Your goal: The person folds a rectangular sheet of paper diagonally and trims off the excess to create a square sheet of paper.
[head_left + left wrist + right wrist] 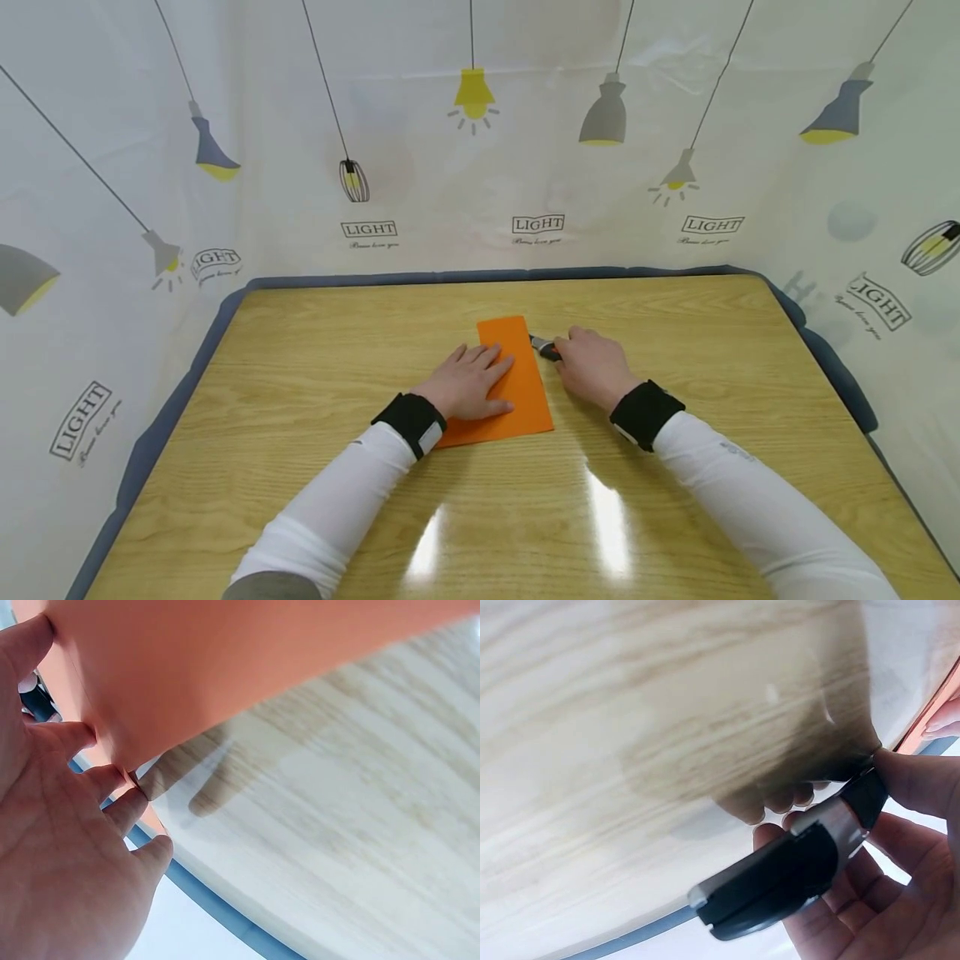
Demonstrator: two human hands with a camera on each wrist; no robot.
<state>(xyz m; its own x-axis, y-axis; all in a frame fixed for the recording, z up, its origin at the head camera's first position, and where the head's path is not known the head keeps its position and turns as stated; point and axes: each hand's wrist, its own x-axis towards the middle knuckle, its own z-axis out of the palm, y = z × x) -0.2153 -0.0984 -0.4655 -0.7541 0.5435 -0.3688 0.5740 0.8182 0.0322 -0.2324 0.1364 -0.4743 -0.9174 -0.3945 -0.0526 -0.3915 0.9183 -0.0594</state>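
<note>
An orange paper sheet [531,392] lies on the wooden table, its left part under my left hand [468,387]. That hand rests palm down with fingers spread; in the left wrist view its fingertips meet the orange paper [187,667]. My right hand [596,367] grips a utility knife [547,348] just right of the sheet, its front end close to the upper right edge. The right wrist view shows the knife's black and silver body [780,877] held between thumb and fingers, low over the table. The blade itself is hidden there.
The wooden table [315,358] spreads around the paper, with a dark blue edge [442,277] along its back and sides. Behind it hangs a white curtain [420,108] printed with lamps. Bright reflections lie on the near tabletop.
</note>
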